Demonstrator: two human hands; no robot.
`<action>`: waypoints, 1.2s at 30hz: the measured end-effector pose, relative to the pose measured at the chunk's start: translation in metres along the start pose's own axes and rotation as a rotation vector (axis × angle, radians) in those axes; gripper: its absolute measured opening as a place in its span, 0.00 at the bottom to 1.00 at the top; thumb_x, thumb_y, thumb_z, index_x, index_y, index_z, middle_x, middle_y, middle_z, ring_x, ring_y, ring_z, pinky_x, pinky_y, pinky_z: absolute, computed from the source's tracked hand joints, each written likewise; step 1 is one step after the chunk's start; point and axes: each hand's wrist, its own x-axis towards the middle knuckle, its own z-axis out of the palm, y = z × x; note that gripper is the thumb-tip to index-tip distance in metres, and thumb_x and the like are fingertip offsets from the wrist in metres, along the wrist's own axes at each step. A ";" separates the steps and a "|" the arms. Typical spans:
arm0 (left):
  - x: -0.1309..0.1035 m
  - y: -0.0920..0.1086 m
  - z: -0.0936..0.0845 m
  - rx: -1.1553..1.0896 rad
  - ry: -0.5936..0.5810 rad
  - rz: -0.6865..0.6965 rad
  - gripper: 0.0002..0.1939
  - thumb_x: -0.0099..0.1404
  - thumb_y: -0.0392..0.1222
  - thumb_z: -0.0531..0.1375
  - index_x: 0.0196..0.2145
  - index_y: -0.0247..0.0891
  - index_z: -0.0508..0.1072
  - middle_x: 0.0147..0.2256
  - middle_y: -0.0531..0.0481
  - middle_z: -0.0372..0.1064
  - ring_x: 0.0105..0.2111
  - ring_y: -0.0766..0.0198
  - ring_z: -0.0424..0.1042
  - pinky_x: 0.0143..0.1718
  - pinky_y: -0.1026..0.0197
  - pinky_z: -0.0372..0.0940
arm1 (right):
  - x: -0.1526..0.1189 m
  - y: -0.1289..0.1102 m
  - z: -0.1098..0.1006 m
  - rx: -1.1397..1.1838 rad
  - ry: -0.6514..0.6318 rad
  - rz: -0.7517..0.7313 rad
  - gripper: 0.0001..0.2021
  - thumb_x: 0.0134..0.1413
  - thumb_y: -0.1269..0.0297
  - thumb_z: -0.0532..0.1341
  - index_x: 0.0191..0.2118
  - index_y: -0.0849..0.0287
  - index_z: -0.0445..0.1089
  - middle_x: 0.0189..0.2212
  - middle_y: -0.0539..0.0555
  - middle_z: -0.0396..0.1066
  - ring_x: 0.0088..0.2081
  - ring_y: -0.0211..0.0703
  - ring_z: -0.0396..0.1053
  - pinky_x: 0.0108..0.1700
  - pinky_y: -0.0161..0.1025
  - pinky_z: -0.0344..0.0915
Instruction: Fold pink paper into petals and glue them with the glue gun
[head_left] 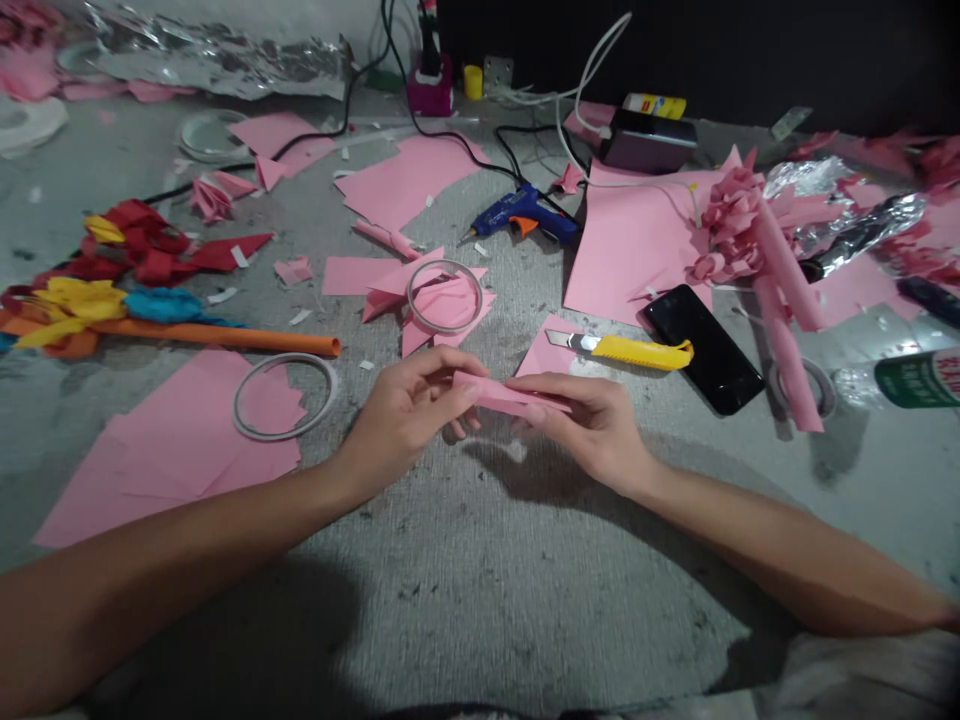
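Between both hands, a little above the table, is a folded piece of pink paper point(499, 394). My left hand point(416, 405) pinches its left end between thumb and fingers. At the right end, my right hand point(592, 420) grips it with the thumb below and the index finger along the top. Just beyond the hands lie a yellow box cutter point(637, 351) with its blade out and a pink paper scrap point(551, 345). A roll of tape point(411, 290) rests on folded pink pieces point(386, 285) ahead of my left hand.
A blue glue gun point(517, 212) lies ahead with cables behind it. Right are a black phone point(703, 348), pink paper flowers point(731, 215) and a bottle point(915, 380). Left are pink sheets point(172, 430), another tape ring point(237, 405) and coloured paper flowers on an orange tube point(247, 338).
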 end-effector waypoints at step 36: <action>-0.003 -0.001 0.006 0.035 -0.023 -0.010 0.07 0.71 0.40 0.67 0.35 0.39 0.86 0.30 0.51 0.83 0.28 0.68 0.81 0.31 0.70 0.76 | 0.002 -0.002 0.003 0.006 -0.142 0.148 0.12 0.63 0.53 0.74 0.45 0.56 0.86 0.31 0.53 0.81 0.27 0.37 0.72 0.28 0.34 0.70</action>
